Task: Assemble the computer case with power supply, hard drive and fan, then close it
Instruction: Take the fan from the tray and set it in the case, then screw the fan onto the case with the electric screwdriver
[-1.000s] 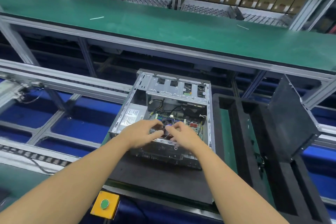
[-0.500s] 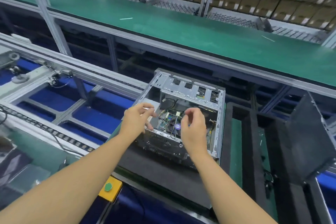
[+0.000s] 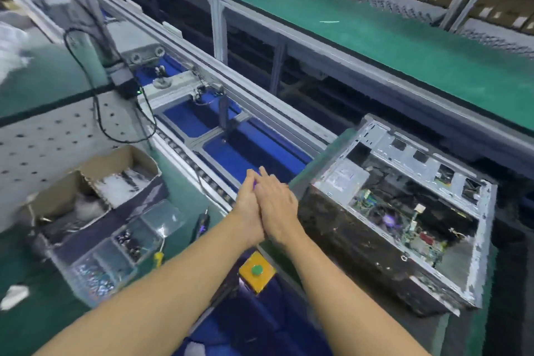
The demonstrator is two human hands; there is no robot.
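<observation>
**A:** What is the person doing right now?

**B:** Pausing between fittings, I judge. The left hand [image 3: 247, 209] and right hand [image 3: 278, 202] are pressing flat together, palm to palm with fingers straight. They are hovering over the conveyor [image 3: 231, 153], just left of the computer case [image 3: 479, 240]. A purple speck is showing between them; I cannot tell what it is.

**A:** And the case?

**B:** It is lying on its side with the lid off. The silver power supply [image 3: 344, 179] is sitting in its far-left corner, and a green board is showing. Next, the hands are probably needing to part and reach for the parts tray [image 3: 115, 257].
</observation>
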